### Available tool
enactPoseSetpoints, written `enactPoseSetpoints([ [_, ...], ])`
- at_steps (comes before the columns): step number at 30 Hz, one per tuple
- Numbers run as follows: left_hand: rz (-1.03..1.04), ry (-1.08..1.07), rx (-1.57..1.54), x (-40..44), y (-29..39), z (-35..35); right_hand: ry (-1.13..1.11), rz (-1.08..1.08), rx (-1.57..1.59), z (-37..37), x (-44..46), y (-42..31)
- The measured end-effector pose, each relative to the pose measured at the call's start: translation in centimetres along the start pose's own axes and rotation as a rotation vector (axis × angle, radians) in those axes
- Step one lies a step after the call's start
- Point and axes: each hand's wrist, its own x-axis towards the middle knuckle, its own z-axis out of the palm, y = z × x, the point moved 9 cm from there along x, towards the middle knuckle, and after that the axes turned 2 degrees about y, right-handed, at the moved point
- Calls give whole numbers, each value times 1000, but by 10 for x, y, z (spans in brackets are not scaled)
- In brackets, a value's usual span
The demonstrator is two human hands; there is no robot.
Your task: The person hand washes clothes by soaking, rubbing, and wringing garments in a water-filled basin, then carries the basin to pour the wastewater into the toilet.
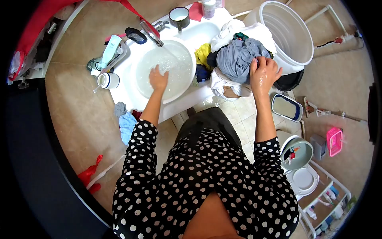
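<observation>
A white round basin stands in the sink, filled with cloudy, bubbly water, and a stream from the faucet runs into it. My left hand reaches into the basin at the water, its fingers apart and nothing seen in them. To the right, a heaped pile of laundry holds a grey garment on top. My right hand, wet, is at the right side of that garment with fingers curled onto its edge; the fingertips are partly hidden. White cloth and yellow cloth lie around it.
A tall white bucket stands behind the pile. On the sink's rim are a dark mug, a white jar and a light-blue tube. Blue cloth hangs at the front left. A grey-green basin stands at right.
</observation>
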Motion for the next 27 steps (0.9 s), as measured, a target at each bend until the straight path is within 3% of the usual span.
enactPoseSetpoints([
  [2, -221, -202, 139, 7, -40, 2, -33, 1, 11, -8, 4, -8],
  [5, -273, -334, 158, 16, -58, 7, 55, -54, 120, -29, 7, -23],
  [8, -101, -343, 167, 36, -72, 51, 80, -127, 224, -38, 4, -44],
  [11, -41, -363, -234, 28, -61, 86, -70, -174, 177, -20, -4, -62],
  [14, 283, -555, 423, 11, -67, 159, -91, -142, 190, -7, -9, -59],
  [15, 154, -566, 137, 4, -56, 139, -43, -149, 195, -14, -8, -62],
  [18, -21, -639, -217, -14, -27, 107, 69, -244, 402, -30, -13, -84],
  [20, -175, -495, -344, -2, -65, 125, 83, -326, 611, -36, -24, -111],
  [23, -461, -354, -697, -10, -78, 100, -331, -229, 1021, 3, -60, -168],
  [25, -690, -304, -1062, -26, -53, 65, -608, -21, 1268, 53, -90, -196],
  [27, -682, -356, -1168, -35, -5, 27, -887, 319, 1355, 140, -132, -210],
])
